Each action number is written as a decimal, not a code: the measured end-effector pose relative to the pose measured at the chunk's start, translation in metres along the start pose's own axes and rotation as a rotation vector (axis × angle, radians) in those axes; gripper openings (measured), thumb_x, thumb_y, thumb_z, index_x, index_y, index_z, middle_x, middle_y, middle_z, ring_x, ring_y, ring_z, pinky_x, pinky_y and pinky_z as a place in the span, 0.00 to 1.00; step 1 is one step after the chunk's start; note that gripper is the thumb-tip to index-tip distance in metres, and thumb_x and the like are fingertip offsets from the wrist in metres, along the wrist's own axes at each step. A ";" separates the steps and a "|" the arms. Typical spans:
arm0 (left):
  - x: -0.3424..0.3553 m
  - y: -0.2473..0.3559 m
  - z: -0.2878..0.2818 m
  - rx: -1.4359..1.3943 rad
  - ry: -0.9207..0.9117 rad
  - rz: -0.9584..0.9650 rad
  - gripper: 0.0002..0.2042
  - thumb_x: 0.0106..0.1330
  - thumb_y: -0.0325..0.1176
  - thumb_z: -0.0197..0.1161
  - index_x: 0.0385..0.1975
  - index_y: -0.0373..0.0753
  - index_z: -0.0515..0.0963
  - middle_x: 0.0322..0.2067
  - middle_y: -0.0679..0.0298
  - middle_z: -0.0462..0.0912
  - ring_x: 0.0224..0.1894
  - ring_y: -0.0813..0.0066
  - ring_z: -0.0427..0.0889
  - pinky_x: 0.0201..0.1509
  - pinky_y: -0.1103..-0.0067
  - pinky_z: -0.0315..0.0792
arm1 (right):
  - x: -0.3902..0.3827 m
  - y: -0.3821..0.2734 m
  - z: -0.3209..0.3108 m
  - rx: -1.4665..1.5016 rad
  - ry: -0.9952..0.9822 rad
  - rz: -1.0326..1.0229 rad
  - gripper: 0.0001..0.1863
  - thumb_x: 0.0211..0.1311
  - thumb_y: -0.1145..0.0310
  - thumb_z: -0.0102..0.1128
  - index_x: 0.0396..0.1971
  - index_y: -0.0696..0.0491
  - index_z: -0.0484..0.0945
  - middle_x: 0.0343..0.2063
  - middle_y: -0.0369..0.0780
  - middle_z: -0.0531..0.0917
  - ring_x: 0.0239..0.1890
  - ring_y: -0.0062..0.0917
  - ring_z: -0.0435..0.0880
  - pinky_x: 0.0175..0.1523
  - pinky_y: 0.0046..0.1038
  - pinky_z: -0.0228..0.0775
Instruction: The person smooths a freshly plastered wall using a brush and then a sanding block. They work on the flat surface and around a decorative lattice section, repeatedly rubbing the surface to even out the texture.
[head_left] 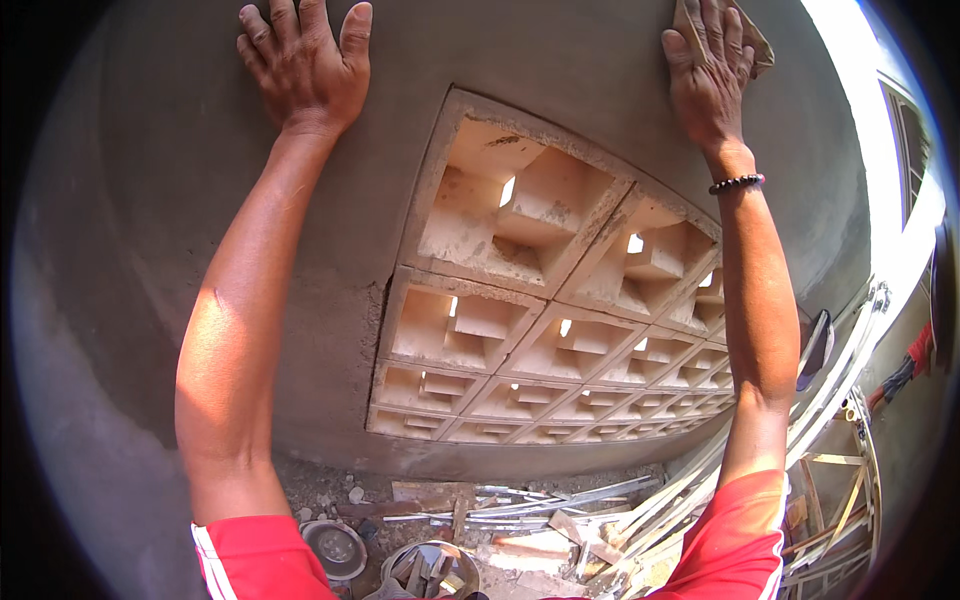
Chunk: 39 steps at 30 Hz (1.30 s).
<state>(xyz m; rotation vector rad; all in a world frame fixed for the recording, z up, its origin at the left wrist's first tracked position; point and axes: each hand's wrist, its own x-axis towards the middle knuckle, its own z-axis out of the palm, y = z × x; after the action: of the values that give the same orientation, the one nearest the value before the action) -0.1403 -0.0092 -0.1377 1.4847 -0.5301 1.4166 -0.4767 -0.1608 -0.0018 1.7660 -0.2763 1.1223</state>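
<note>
Pressed flat to a grey plastered wall (375, 60), my left hand (308, 80) is open, its fingers spread and nothing in it. Across the opening, my right hand (708, 85) holds a flat tan pad (757, 42) against the wall. The pad looks like a sponge or a folded cloth, but its exact kind is unclear because the fingers cover most of it. A dark bead bracelet (737, 184) circles my right wrist. Below and between my arms, a panel of pale concrete ventilation blocks (530, 285) is set into the wall.
On the ground lie wood scraps and thin strips (530, 510), with a round pan (335, 548) and a bucket of tools (432, 570) nearby. Long pale pipes (815, 420) lean at the right. At the far right edge another person's red sleeve (920, 348) shows.
</note>
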 end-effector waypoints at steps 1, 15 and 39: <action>0.003 -0.002 -0.002 -0.008 0.007 -0.001 0.31 0.72 0.53 0.43 0.69 0.40 0.60 0.70 0.49 0.57 0.72 0.42 0.50 0.72 0.51 0.44 | 0.001 -0.019 -0.001 0.006 -0.052 -0.076 0.30 0.71 0.44 0.39 0.71 0.33 0.56 0.73 0.29 0.53 0.76 0.32 0.43 0.76 0.47 0.30; -0.001 -0.001 0.016 -0.194 0.056 0.004 0.34 0.71 0.62 0.37 0.67 0.45 0.62 0.68 0.49 0.57 0.69 0.32 0.51 0.70 0.45 0.46 | 0.057 -0.103 0.019 -0.022 0.004 0.014 0.31 0.73 0.45 0.37 0.72 0.39 0.55 0.74 0.34 0.50 0.76 0.36 0.42 0.75 0.49 0.27; 0.004 -0.011 0.005 -0.498 0.101 -0.005 0.29 0.76 0.49 0.34 0.68 0.35 0.58 0.69 0.48 0.58 0.71 0.43 0.53 0.73 0.54 0.45 | 0.031 -0.176 0.028 0.104 0.017 0.203 0.31 0.69 0.46 0.46 0.70 0.38 0.60 0.74 0.35 0.51 0.76 0.39 0.39 0.74 0.53 0.22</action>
<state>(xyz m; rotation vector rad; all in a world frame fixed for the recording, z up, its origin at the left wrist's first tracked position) -0.1279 -0.0076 -0.1370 1.0102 -0.7514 1.2336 -0.3342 -0.0891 -0.0881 1.8501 -0.4002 1.3155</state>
